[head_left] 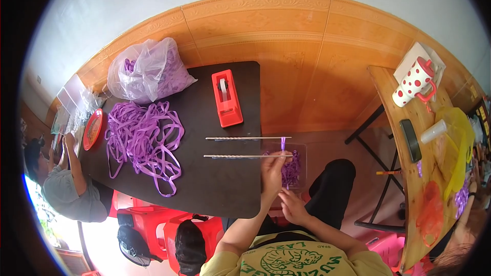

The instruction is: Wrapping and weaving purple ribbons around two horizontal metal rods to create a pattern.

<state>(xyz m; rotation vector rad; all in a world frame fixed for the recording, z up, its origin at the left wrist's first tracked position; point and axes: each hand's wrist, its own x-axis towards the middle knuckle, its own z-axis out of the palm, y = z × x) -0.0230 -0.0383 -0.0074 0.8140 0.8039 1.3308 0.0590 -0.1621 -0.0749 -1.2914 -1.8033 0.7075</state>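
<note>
Two thin twisted metal rods, a far rod (pixel 240 138) and a near rod (pixel 232 156), lie across the dark table and stick out past its right edge. A purple ribbon (pixel 283 144) spans their free ends. My left hand (pixel 272 173) is closed at the near rod, pinching the ribbon there. Lower and to the right, my right hand (pixel 292 207) has its fingers together at what looks like the hanging ribbon tail; the fingertips are small in view. Below the hands stands a clear bin (pixel 305 161) with purple ribbon pieces (pixel 290 171) in it.
On the dark table (pixel 204 186) lie a heap of purple ribbon (pixel 140 135), a filled plastic bag (pixel 148 71), a red tape dispenser (pixel 227 98) and a red plate (pixel 92 129). A wooden table (pixel 391 89) at right holds a dotted tumbler (pixel 417 79) and phone (pixel 409 140). Other people sit at both sides.
</note>
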